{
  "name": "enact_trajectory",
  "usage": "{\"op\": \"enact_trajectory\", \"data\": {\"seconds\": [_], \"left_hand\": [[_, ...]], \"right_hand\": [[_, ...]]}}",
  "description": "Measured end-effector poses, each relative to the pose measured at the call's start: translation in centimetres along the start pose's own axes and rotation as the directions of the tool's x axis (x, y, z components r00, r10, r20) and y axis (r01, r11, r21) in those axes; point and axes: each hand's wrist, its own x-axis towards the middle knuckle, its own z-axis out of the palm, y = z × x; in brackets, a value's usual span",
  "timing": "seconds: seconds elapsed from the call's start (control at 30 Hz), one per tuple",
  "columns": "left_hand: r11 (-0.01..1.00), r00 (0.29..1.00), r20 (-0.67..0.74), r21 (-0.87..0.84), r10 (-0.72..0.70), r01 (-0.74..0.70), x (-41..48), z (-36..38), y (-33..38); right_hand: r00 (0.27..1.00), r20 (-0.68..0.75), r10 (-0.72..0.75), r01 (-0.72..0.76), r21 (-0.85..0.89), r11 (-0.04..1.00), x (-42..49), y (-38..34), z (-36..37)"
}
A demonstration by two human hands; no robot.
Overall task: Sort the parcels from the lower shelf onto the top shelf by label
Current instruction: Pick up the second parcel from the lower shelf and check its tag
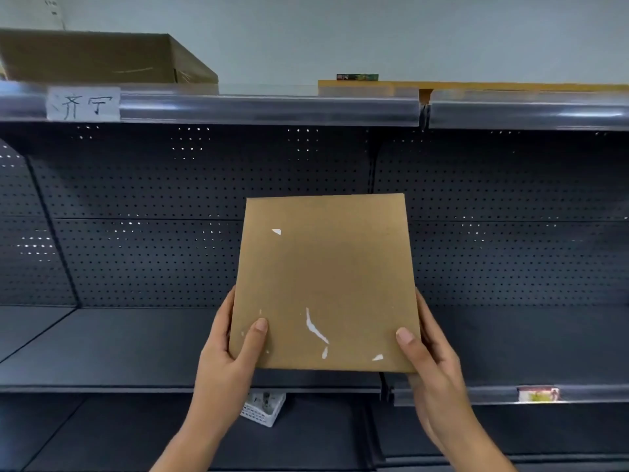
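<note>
Two bare hands hold one flat brown cardboard parcel (325, 284) in the centre of the frame, in front of the dark perforated back panel (153, 216) of the shelving. The left hand (226, 362) grips the lower left corner of the parcel, with the thumb on its front face and the fingers behind it. The right hand (430, 366) grips the lower right corner in the same way. The face of the parcel that shows is plain, with a few small white scraps on it, and no label can be read there. In the upper left of the frame one larger cardboard box (102, 57) stands on the top shelf (272, 107). Just below that box, one white paper label (83, 103) with handwritten characters sits on the shelf edge. In the upper right, one thin yellow-brown flat parcel (476, 86) lies on the top shelf, and one small dark object (357, 77) rests on it. The middle shelf (102, 342) is bare behind the hands. Low in the frame, one white plastic basket (263, 408) shows partly below the held parcel. One small coloured tag (538, 394) sits on the shelf edge at the lower right.
</note>
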Motion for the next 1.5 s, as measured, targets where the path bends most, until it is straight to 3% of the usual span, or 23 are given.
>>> {"op": "enact_trajectory", "data": {"seconds": [0.13, 0.27, 0.37, 0.47, 0.57, 0.63, 0.77, 0.87, 1.2, 1.33, 1.43, 1.5], "left_hand": [[0.994, 0.999, -0.024, 0.102, 0.03, -0.028, -0.6, 0.6, 0.3], [0.955, 0.978, -0.147, 0.277, 0.15, -0.104, -1.7, 1.9, 0.9], [0.946, 0.969, -0.027, 0.227, 0.245, -0.233, -3.9, 4.3, 2.6], [0.991, 0.977, 0.176, 0.036, 0.117, -0.125, -5.9, 7.0, 4.4], [0.998, 0.983, 0.176, 0.017, 0.058, -0.062, -5.7, 8.3, 5.9], [0.999, 0.989, 0.148, -0.051, 0.002, 0.005, -4.8, 7.9, 6.4], [1.0, 0.991, 0.137, -0.004, -0.001, 0.002, -4.0, 7.7, 6.6], [1.0, 0.99, 0.138, -0.015, -0.01, 0.012, -4.2, 8.3, 6.3], [0.981, 0.958, 0.275, 0.195, -0.077, 0.023, -4.1, 7.1, 7.3], [0.969, 0.961, 0.227, 0.226, -0.155, 0.103, -4.1, 6.9, 8.0], [0.988, 0.973, 0.184, 0.082, -0.142, 0.128, -3.8, 6.8, 7.4], [0.992, 0.98, 0.156, 0.001, -0.121, 0.123, -3.6, 6.7, 7.0]], "right_hand": [[0.996, -0.075, -0.046, 0.048, 0.026, 0.999, -0.1, -0.4, 0.2], [0.979, -0.138, -0.149, 0.137, -0.09, 0.986, -0.5, -1.2, 0.8], [0.963, -0.159, -0.216, 0.182, -0.206, 0.962, -1.0, -1.3, 1.6], [0.96, -0.08, -0.269, 0.234, -0.302, 0.924, -1.7, -1.0, 2.8], [0.941, 0.128, -0.314, 0.339, -0.352, 0.873, -3.1, -0.8, 3.8], [0.936, 0.223, -0.274, 0.328, -0.262, 0.908, -3.7, -0.9, 3.9], [0.987, 0.077, -0.138, 0.142, -0.055, 0.988, -2.6, -0.8, 3.1], [0.993, 0.101, -0.062, 0.069, -0.066, 0.995, -2.3, -0.4, 3.0], [0.976, 0.204, -0.081, 0.114, -0.154, 0.981, -4.0, 0.9, 3.2], [0.945, 0.283, -0.163, 0.249, -0.3, 0.921, -4.0, 0.3, 3.7], [0.874, 0.422, -0.241, 0.42, -0.405, 0.813, -3.8, -0.5, 3.4], [0.855, 0.46, -0.24, 0.437, -0.388, 0.812, -3.2, -1.4, 2.7]]}}
